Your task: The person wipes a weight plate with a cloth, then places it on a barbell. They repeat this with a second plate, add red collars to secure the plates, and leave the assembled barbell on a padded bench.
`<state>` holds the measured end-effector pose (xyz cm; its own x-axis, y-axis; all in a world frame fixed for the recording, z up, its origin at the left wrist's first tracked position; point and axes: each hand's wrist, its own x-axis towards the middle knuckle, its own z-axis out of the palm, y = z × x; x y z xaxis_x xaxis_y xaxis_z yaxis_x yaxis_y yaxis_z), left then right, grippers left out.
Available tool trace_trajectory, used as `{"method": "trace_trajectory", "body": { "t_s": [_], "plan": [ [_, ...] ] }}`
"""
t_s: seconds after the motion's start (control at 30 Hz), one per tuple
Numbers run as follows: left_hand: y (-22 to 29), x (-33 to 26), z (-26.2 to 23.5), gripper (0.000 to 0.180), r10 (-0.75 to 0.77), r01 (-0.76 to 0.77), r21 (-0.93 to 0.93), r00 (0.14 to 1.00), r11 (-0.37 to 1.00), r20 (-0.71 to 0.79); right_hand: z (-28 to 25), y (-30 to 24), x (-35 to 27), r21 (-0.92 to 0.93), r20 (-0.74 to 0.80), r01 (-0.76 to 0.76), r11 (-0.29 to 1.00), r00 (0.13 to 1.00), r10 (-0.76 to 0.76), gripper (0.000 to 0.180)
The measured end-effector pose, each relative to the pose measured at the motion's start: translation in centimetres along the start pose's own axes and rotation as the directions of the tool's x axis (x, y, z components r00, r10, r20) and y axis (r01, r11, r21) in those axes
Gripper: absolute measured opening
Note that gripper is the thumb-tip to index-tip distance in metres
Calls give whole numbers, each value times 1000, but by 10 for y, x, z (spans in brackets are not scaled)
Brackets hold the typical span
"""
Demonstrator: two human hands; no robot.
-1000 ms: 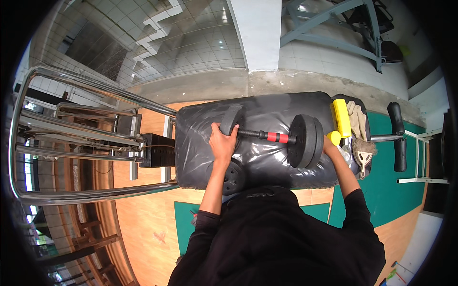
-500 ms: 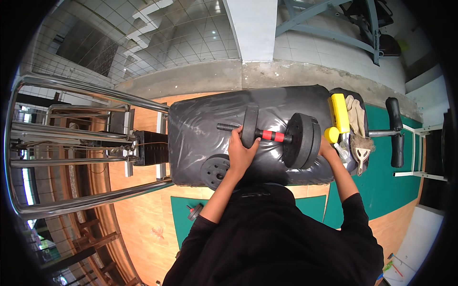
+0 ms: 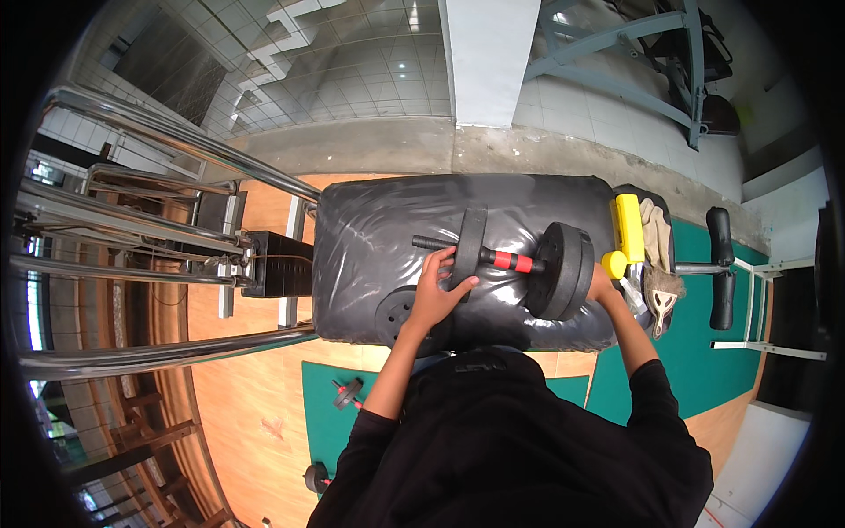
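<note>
A dumbbell with a black threaded bar and a red-and-black grip lies over the black padded bench. My left hand straddles a single black weight plate standing on edge around the bar, fingers on its left side and thumb on its right. At the right end of the bar stand two thick black plates side by side. My right hand is against their outer side, its fingers hidden behind them. Another black plate lies flat on the bench beside my left wrist, partly covered.
On the bench's right end are a yellow box, a yellow round thing, beige gloves and a brush. Chrome rails stand left. Small dumbbells lie on the green mat.
My left thumb has moved down the single plate, away from the bar, and the left fingers have shifted. The whole view has moved slightly. My right hand stays behind the two plates.
</note>
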<state>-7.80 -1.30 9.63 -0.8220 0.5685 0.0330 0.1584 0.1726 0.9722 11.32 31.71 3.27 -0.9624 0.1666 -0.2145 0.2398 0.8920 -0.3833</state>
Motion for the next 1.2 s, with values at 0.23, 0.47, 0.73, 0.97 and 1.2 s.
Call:
{"method": "trace_trajectory", "body": {
  "t_s": [0.23, 0.47, 0.73, 0.97, 1.2],
  "plan": [
    [-47, -36, -50, 18, -235, 237, -15, 952, 971, -196, 18, 19, -4, -18, -64, 50, 999, 997, -51, 34],
    [-136, -118, -68, 69, -460, 629, 75, 639, 773, -617, 20, 18, -7, -27, -91, 79, 997, 992, -81, 33],
    [-134, -119, -50, 110, -767, 937, 20, 297, 348, -568, 11, 5, -9, -19, -38, -24, 1000, 999, 23, 30],
    [-138, -126, -55, 82, -915, 875, -310, 290, 373, -282, 24, 1, -17, -42, -84, -64, 997, 995, 60, 25],
    [-133, -131, -87, 66, -866, 864, -186, 405, 467, -293, 20, -9, -20, -69, -49, -64, 996, 997, 61, 23]
  ]
}}
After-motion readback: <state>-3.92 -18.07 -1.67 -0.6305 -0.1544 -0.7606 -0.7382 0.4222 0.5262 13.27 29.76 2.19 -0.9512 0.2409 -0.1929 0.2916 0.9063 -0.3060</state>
